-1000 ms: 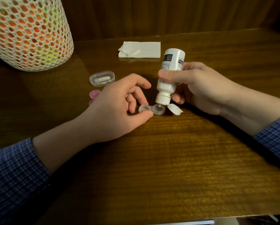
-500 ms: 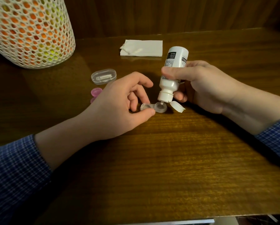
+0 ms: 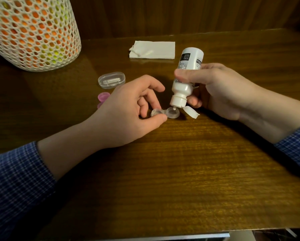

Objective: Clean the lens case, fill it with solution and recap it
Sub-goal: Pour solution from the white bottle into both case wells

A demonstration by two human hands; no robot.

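Note:
The clear two-well lens case (image 3: 172,113) lies uncapped on the wooden table (image 3: 180,171). My left hand (image 3: 128,110) pinches its left well between thumb and fingers. My right hand (image 3: 220,89) grips the white solution bottle (image 3: 185,77), tipped nozzle-down with its tip right over the right well. The bottle's flip cap (image 3: 191,112) hangs open beside the case. A pink lens case cap (image 3: 103,96) lies behind my left hand; a second pink piece is mostly hidden by it.
A small clear oval box (image 3: 111,80) sits behind the pink cap. A folded white tissue (image 3: 152,49) lies at the back of the table. A white mesh basket (image 3: 32,32) with orange and yellow inside stands at the back left.
Both hands keep their hold on the case and bottle. The nozzle stays over the right well; only the view has shifted slightly.

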